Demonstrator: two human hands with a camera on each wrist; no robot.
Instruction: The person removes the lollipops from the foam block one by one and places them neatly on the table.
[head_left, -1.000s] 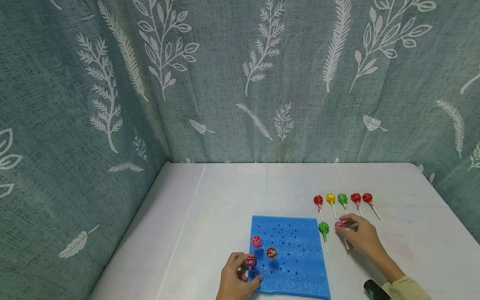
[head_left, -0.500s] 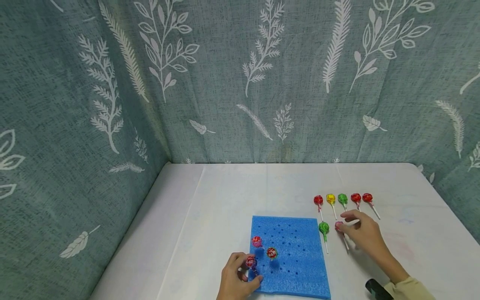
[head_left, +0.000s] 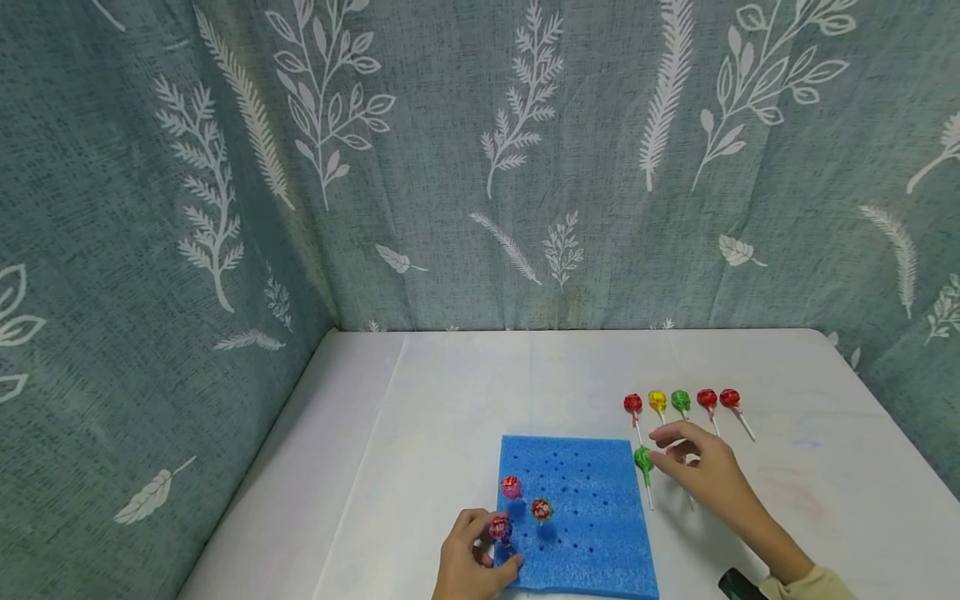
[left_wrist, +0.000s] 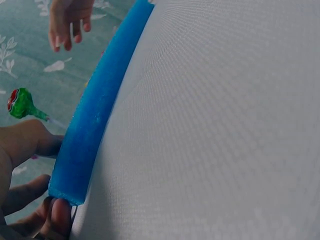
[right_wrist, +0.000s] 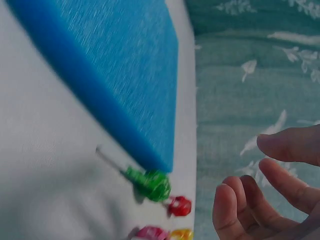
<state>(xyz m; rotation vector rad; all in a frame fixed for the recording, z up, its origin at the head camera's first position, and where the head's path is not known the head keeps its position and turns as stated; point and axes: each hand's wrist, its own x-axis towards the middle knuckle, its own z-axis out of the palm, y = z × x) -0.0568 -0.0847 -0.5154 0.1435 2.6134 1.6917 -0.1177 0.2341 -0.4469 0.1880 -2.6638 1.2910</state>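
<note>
My left hand [head_left: 475, 557] grips the left edge of a blue foam board [head_left: 592, 567] dotted with small holes. Close by its fingers stands a red and purple lollipop [head_left: 499, 527]. A pink-and-red lollipop [head_left: 511, 487] and a red-and-green lollipop [left_wrist: 21, 103] also stand upright in the foam. My right hand [head_left: 701, 467] hovers just right of the board, thumb and fingers apart and holding nothing. Its thumb tip overlaps a green lollipop [head_left: 643, 460] lying on the table in the head view. A pink lollipop [right_wrist: 151, 233] lies beside it, mostly hidden by the hand in the head view.
Behind the right hand lies a row of lollipops: red [head_left: 633, 403], yellow [head_left: 657, 401], green [head_left: 681, 401] and two more red ones. A dark cylindrical object [head_left: 738, 585] shows beside the right sleeve. A patterned green curtain [head_left: 450, 167] borders the white table [head_left: 420, 400].
My right hand has moved left, from the pink lollipop to the green one by the board, leaving the pink one lying. The left hand stays at the board's edge.
</note>
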